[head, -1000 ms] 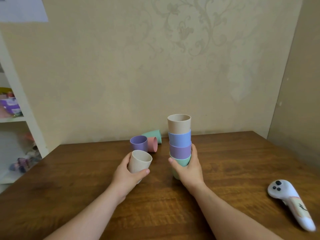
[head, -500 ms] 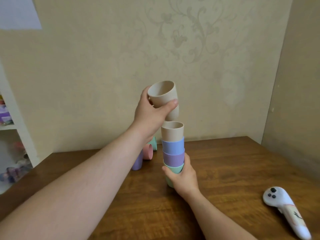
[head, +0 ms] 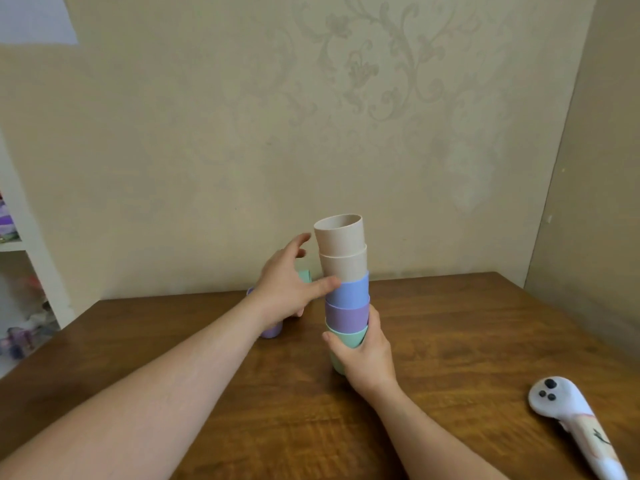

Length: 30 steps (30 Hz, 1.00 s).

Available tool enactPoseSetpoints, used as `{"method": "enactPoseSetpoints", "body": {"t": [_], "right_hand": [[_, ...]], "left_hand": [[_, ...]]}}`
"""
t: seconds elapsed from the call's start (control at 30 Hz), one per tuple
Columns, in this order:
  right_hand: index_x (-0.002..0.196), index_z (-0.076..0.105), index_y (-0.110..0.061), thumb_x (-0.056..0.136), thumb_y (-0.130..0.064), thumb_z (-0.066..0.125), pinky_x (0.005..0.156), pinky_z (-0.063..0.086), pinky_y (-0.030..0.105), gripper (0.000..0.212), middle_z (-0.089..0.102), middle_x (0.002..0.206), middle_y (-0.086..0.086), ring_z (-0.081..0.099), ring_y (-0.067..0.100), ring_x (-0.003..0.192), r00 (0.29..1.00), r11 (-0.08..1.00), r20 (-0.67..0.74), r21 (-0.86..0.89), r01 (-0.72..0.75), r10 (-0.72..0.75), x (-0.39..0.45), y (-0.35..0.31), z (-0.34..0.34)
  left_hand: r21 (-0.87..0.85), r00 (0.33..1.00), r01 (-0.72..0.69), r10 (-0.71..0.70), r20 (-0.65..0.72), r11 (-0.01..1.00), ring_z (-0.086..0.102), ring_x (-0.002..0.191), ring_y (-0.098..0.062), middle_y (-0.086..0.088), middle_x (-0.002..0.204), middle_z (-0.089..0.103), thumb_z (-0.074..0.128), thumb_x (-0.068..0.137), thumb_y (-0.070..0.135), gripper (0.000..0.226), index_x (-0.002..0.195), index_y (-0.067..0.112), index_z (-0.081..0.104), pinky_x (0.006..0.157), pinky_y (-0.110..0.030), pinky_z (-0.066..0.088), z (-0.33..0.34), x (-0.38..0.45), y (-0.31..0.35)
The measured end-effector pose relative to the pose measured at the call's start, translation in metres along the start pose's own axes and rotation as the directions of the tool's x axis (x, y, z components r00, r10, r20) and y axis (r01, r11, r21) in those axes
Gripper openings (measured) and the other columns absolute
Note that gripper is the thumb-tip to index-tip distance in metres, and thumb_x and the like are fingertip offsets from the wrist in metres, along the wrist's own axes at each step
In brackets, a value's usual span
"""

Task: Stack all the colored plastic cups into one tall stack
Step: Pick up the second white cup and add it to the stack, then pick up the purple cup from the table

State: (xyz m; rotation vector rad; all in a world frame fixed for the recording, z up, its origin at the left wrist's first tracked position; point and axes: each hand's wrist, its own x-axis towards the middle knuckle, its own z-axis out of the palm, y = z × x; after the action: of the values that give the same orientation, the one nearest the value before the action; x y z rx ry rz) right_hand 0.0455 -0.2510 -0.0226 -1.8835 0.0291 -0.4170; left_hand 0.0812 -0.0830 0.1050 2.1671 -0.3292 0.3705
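Note:
A stack of cups (head: 346, 292) stands on the wooden table (head: 450, 341): green at the bottom, then purple, blue and two beige, the top beige cup (head: 340, 235) slightly tilted. My right hand (head: 363, 351) grips the green bottom cup. My left hand (head: 291, 282) hovers just left of the stack with fingers spread, its thumb touching the blue cup. Behind my left hand a purple cup (head: 270, 330) and a green cup (head: 304, 274) show only in part; the rest is hidden.
A white handheld controller (head: 571, 420) lies on the table at the front right. A white shelf unit (head: 31, 244) with small items stands at the left. Walls close off the back and right.
My left hand lifted a beige cup, set it on top of the stack and let go. It now sits open beside the stack. My right hand kept its hold.

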Motion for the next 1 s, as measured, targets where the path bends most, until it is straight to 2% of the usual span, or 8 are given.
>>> {"method": "enactPoseSetpoints", "body": {"t": [0.07,0.17,0.3,0.4,0.53,0.63,0.83,1.0], "right_hand": [[0.13,0.038,-0.058,0.078,-0.05,0.089,0.095,0.058,0.036,0.073,0.067,0.117,-0.024,0.069,0.007,0.11,1.0,1.0,-0.003,0.001,0.002,-0.002,0.003,0.001,0.003],[0.129,0.038,-0.058,0.078,-0.051,0.089,0.095,0.058,0.038,0.073,0.067,0.118,-0.022,0.069,0.011,0.111,1.0,1.0,-0.011,-0.004,0.0,0.0,0.007,0.0,0.009],[0.141,0.038,-0.056,0.078,-0.056,0.086,0.098,0.058,0.041,0.08,0.067,0.126,-0.019,0.067,0.014,0.116,1.0,1.0,-0.006,-0.023,0.004,-0.004,0.01,0.001,0.015],[0.146,0.037,-0.053,0.077,-0.058,0.086,0.1,0.057,0.04,0.085,0.068,0.131,-0.019,0.068,0.013,0.118,1.0,1.0,0.008,-0.009,0.004,-0.004,0.01,0.003,0.016],[0.146,0.036,-0.055,0.074,-0.062,0.084,0.102,0.058,0.041,0.087,0.067,0.132,-0.02,0.067,0.012,0.12,1.0,1.0,0.007,-0.003,-0.006,0.006,0.01,0.003,0.014],[0.145,0.036,-0.056,0.073,-0.064,0.084,0.103,0.058,0.043,0.087,0.067,0.131,-0.02,0.068,0.012,0.119,1.0,1.0,0.009,0.001,-0.017,0.017,0.011,0.003,0.013],[0.133,0.03,-0.065,0.073,-0.053,0.092,0.104,0.059,0.043,0.087,0.062,0.119,-0.033,0.067,0.008,0.116,0.997,0.999,0.057,0.007,-0.051,0.051,0.009,0.001,0.007],[0.151,0.04,-0.053,0.075,-0.04,0.096,0.1,0.052,0.031,0.096,0.066,0.126,-0.03,0.066,-0.003,0.116,0.998,0.996,0.061,0.087,-0.013,0.008,0.019,-0.021,0.0]], "left_hand": [[0.173,0.988,0.019,0.009,-0.157,0.985,0.057,0.132,-0.021,0.001,0.136,0.061,0.083,0.075,0.06,0.085,0.151,0.033,0.054,0.11,-0.037,0.049,-0.009,-0.002,-0.033],[0.171,0.941,0.201,-0.141,-0.308,0.965,0.044,0.145,-0.033,-0.009,0.152,0.049,0.087,0.082,0.047,0.08,0.151,0.031,0.05,0.12,-0.047,0.04,-0.017,-0.008,-0.077],[-0.088,0.893,0.4,-0.41,-0.185,0.912,0.041,0.152,-0.033,-0.009,0.169,0.039,0.102,0.069,0.041,0.13,0.168,0.032,0.019,0.12,-0.051,0.043,-0.01,-0.007,-0.115],[-0.318,0.848,0.475,-0.524,-0.085,0.821,0.044,0.151,-0.034,-0.01,0.17,0.039,0.102,0.071,0.03,0.139,0.171,0.033,0.006,0.117,-0.051,0.044,0.002,-0.001,-0.129],[-0.418,0.853,0.428,-0.51,-0.106,0.802,0.052,0.141,-0.029,0.002,0.155,0.05,0.1,0.074,0.023,0.119,0.167,0.027,0.026,0.107,-0.044,0.051,0.018,0.007,-0.131],[-0.419,0.84,0.43,-0.525,-0.141,0.8,0.062,0.126,-0.03,-0.008,0.143,0.063,0.1,0.075,0.023,0.09,0.149,0.021,0.049,0.095,-0.041,0.054,0.02,0.007,-0.13],[-0.432,0.818,0.506,-0.574,-0.033,0.747,0.061,0.121,-0.029,-0.006,0.136,0.06,0.096,0.081,0.026,0.083,0.147,0.024,0.045,0.091,-0.045,0.055,-0.007,-0.016,-0.131],[-0.56,0.797,0.523,-0.602,0.055,0.642,0.066,0.121,-0.028,-0.006,0.14,0.063,0.091,0.086,0.023,0.075,0.146,0.025,0.046,0.082,-0.043,0.06,-0.03,-0.028,-0.12]]}}
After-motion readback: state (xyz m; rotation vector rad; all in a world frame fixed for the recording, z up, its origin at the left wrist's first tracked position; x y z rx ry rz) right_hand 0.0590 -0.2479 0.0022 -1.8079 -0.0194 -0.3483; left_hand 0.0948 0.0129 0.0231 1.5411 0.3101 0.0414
